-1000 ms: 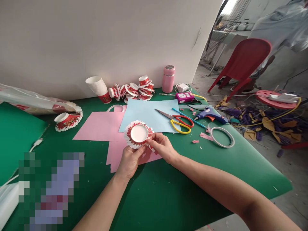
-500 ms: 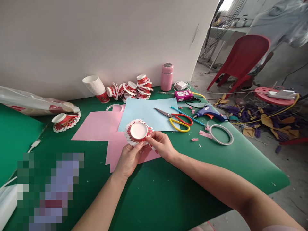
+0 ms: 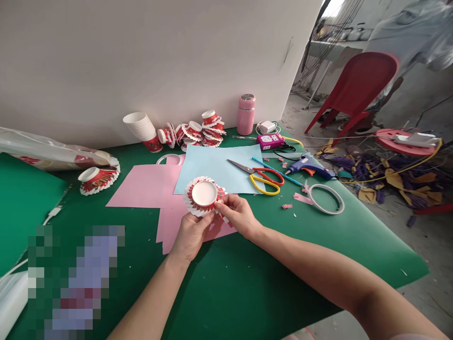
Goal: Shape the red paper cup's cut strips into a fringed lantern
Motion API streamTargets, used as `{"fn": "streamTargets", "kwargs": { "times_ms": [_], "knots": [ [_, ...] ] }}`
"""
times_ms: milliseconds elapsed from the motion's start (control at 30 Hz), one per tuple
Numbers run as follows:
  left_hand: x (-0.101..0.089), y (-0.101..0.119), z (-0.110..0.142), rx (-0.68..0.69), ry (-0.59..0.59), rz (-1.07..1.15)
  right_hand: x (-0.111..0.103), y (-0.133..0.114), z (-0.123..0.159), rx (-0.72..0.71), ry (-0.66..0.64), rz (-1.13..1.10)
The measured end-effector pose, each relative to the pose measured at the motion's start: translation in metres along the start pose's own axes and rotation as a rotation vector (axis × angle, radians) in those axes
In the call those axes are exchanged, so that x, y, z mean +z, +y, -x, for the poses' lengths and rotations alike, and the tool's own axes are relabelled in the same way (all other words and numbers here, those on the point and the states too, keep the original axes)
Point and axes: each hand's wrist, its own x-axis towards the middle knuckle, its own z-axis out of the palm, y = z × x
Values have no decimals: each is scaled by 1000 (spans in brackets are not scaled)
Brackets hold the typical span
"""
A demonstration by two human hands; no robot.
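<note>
Between my hands is a red and white paper cup (image 3: 204,193), its side cut into strips that fan out around the white base facing up. My left hand (image 3: 193,231) grips the fringe at the near edge, thumb on top. At the right edge, the fingers of my right hand (image 3: 237,212) pinch the folded strips. Beneath the cup lie pink paper sheets (image 3: 141,186) and a light blue sheet (image 3: 208,160). Scissors (image 3: 264,179) with red and yellow handles rest on the blue sheet's right side, beside a blue pen-like stick (image 3: 276,170).
Several similar cut cups (image 3: 194,130) and a cup stack (image 3: 141,130) stand along the wall; another cut cup (image 3: 101,179) sits left. A pink flask (image 3: 246,113), purple power socket (image 3: 271,140), glue gun (image 3: 309,166) and tape roll (image 3: 342,203) lie right. A red chair (image 3: 361,85) stands beyond.
The left thumb has shifted slightly to the right along the cup's near edge. Both hands keep their hold, and the view has shifted very slightly.
</note>
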Motion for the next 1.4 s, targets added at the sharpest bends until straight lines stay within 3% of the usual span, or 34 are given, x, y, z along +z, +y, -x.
{"fn": "streamTargets", "kwargs": {
  "times_ms": [300,533,767,1033,1400],
  "knots": [
    [1,-3,1,23,2,6,1,3,-2,10,37,-24],
    [-1,-6,1,-44,26,3,1,0,-1,12,69,-131],
    [-1,-11,1,-4,50,24,6,-1,0,3,60,-242],
    [-1,-6,0,28,-58,42,5,0,0,47,50,-258],
    [-4,-3,0,-25,-69,10,4,0,1,32,115,-216]
  ]
}}
